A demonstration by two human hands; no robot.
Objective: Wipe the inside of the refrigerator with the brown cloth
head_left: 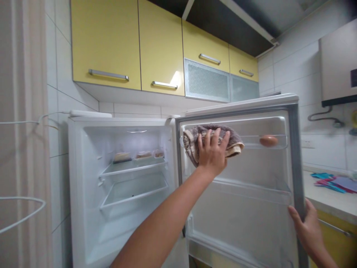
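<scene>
A white fridge [83,193] stands open, its door [251,219] swung out to the right. My left hand [212,150] presses a brown, grey and tan cloth [192,139] flat against the top shelf of the door's inner side, fingers spread over it. My right hand [306,227] grips the door's outer edge low at the right, thumb on the inner face. One brown egg [268,140] lies in the door's top shelf, to the right of the cloth.
Inside the fridge, a glass shelf [134,165] carries a few small food items, with another shelf beneath. Yellow wall cabinets [111,41] hang above. A counter [329,197] at the right holds coloured cloths [334,182]. A curtain [22,149] hangs at the left.
</scene>
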